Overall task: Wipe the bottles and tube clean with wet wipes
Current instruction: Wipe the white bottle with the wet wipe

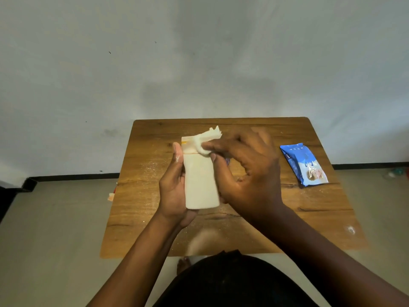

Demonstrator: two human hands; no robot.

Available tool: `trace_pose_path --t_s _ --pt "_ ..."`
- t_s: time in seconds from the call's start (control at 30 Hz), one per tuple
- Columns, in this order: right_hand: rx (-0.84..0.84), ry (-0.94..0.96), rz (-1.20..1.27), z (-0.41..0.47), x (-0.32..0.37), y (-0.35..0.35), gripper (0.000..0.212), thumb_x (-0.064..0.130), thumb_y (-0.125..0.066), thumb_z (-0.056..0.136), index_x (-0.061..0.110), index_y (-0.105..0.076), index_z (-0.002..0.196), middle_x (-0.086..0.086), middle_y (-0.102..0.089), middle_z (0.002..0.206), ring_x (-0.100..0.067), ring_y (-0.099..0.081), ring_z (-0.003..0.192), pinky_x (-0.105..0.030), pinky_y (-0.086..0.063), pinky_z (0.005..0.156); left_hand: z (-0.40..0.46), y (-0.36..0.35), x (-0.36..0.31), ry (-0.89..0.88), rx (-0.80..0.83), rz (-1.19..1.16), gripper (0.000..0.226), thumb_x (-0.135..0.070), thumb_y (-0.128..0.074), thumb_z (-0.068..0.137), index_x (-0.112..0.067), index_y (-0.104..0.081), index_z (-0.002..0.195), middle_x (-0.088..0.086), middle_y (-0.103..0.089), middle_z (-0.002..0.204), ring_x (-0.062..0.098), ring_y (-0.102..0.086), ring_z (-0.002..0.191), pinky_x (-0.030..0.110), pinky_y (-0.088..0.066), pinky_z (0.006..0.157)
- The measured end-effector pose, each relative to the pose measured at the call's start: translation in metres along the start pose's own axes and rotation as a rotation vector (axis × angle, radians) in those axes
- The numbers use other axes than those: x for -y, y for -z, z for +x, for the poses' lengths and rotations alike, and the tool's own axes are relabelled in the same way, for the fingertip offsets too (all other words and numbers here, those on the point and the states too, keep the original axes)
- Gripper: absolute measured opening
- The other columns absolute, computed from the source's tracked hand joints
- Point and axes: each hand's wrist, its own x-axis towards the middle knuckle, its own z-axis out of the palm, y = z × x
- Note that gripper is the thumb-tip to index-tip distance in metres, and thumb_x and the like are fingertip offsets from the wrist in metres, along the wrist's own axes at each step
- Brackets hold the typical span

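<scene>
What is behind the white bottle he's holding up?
Behind the white bottle shows only wooden table; a bluish sliver peeks between it and the right hand, unidentifiable. Anything directly behind stays covered.

My right hand hides the bottle's right side; the pack's print is unreadable.
</scene>
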Motion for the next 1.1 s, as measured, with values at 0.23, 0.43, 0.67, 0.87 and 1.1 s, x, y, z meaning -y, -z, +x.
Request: trace_pose_path --t_s 0.23,0.43,0.67,0.87,1.1 --pt "0.358 0.256 -0.049 -0.044 0.002 -0.005 0.024 0.016 -0.078 0.083 0.023 -0.079 0.106 0.002 -0.07 0.105 -0.022 -0.057 0.105 -0.044 -0.046 0.079 0.008 0.009 -0.01 -0.06 0.008 0.071 0.079 -0.062 -0.017 0.106 -0.001 -0.064 0.127 0.018 -0.067 0.085 0.022 -0.064 0.07 0.03 -0.055 0.061" --pt "0.082 0.059 -0.044 -0.011 -0.001 -0.008 0.019 0.012 -0.075 0.088 0.017 -0.08 0.105 0.0 -0.073 0.103 -0.025 -0.06 0.096 -0.04 -0.044 0.076 0.004 0.014 -0.003 -0.052 -0.067 0.038 0.064 -0.055 -0.026 0.107 -0.013 -0.07 0.122 0.011 -0.072 0.106 0.022 -0.072 0.089 0.03 -0.059 0.068" --pt "0.067 0.105 0.062 -0.011 0.01 -0.011 0.02 0.001 -0.077 0.083 0.011 -0.081 0.099 -0.005 -0.072 0.102 -0.025 -0.063 0.098 -0.042 -0.047 0.078 0.004 0.018 -0.014 -0.018 -0.039 0.016 0.064 -0.06 -0.031 0.101 -0.016 -0.079 0.109 0.008 -0.072 0.1 0.021 -0.071 0.087 0.031 -0.058 0.072" --pt "0.074 0.08 0.07 -0.019 -0.006 -0.008 0.02 0.004 -0.075 0.085 0.012 -0.079 0.103 -0.004 -0.072 0.102 -0.023 -0.064 0.094 -0.042 -0.05 0.075 0.001 0.025 -0.01 0.025 0.075 0.093 0.07 -0.061 -0.025 0.102 -0.018 -0.08 0.107 0.01 -0.075 0.093 0.023 -0.073 0.08 0.033 -0.06 0.069" --pt "0.071 -0.204 0.2 0.013 -0.017 0.017 0.02 0.016 -0.069 0.096 0.025 -0.076 0.112 0.007 -0.073 0.103 -0.004 -0.065 0.096 -0.011 -0.049 0.076 0.004 0.024 -0.006 -0.178 0.166 0.513 0.072 -0.076 -0.059 0.086 -0.019 -0.066 0.13 0.01 -0.068 0.109 0.029 -0.063 0.097 0.041 -0.05 0.087"
